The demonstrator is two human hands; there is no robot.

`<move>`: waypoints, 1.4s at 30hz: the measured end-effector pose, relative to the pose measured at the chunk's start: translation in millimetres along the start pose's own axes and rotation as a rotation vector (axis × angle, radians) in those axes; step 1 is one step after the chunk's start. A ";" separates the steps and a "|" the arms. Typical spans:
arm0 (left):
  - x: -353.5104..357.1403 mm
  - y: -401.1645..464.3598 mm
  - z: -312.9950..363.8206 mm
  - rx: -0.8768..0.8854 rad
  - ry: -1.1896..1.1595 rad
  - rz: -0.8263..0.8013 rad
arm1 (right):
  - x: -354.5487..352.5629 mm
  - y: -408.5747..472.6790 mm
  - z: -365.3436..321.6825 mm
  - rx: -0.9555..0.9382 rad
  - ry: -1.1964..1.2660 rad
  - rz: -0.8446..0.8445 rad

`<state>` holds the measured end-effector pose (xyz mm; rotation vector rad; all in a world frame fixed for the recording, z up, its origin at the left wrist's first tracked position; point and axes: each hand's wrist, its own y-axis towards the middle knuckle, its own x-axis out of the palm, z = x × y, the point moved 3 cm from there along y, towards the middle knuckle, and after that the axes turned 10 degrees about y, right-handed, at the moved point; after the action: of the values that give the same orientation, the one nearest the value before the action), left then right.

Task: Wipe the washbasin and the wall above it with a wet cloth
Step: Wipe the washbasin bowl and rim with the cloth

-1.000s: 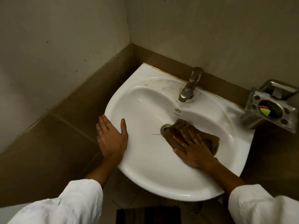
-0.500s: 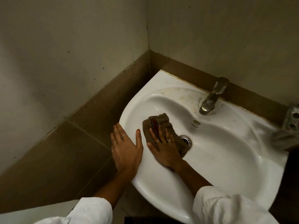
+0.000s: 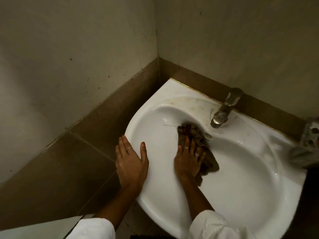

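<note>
**Mia:** Where is the cloth?

**Tom:** The brown cloth (image 3: pixel 198 145) is inside the white washbasin (image 3: pixel 241 169), up on the back slope of the bowl. It lies just below the metal tap (image 3: pixel 222 111). The right hand (image 3: pixel 189 161) lies flat on top of it, fingers straight and a little apart, pushing it down on the bowl. It is not gripping it. There are two rings on those fingers.

**Mia:** And the other hand?

**Tom:** The left hand (image 3: pixel 130 161) lies flat on the left rim of the washbasin. Its fingers are close together and hang over the outer edge. The thumb sticks out wide onto the white rim. It holds nothing. One finger has a ring, and the thumb nail is red.

**Mia:** What is in the way?

**Tom:** The tap pokes out over the bowl, right above the top of the cloth. A thin dark thread (image 3: pixel 170 125) sticks out of the cloth to the left. The back ledge (image 3: pixel 183 102) by the tap has brown dirty marks.

**Mia:** What else is around?

**Tom:** The washbasin sits in a corner. The pale wall (image 3: pixel 241 40) above it has small dark spots. Brown tiles (image 3: pixel 51 161) run under the pale part. At the right edge is a blurry metal holder (image 3: pixel 310 133) on the wall. I cannot tell what is in it. Both arms have white sleeves (image 3: pixel 210 225).
</note>
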<state>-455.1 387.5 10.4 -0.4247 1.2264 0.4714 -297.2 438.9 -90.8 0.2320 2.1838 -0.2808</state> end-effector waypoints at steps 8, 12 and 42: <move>0.7 -1.1 -0.4 -0.005 -0.042 0.008 | 6.5 11.3 -2.0 -0.086 -0.089 -0.142; -0.1 1.0 -0.3 0.006 -0.059 0.021 | 15.8 22.7 -16.0 -0.196 -0.096 -0.099; -3.1 -2.7 -1.5 0.034 -0.103 0.061 | -167.2 -53.8 110.0 -0.361 -0.737 -0.715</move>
<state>-455.6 384.1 13.1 -0.3308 1.1483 0.5172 -129.8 345.6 -12.2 -0.7581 1.4638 -0.2938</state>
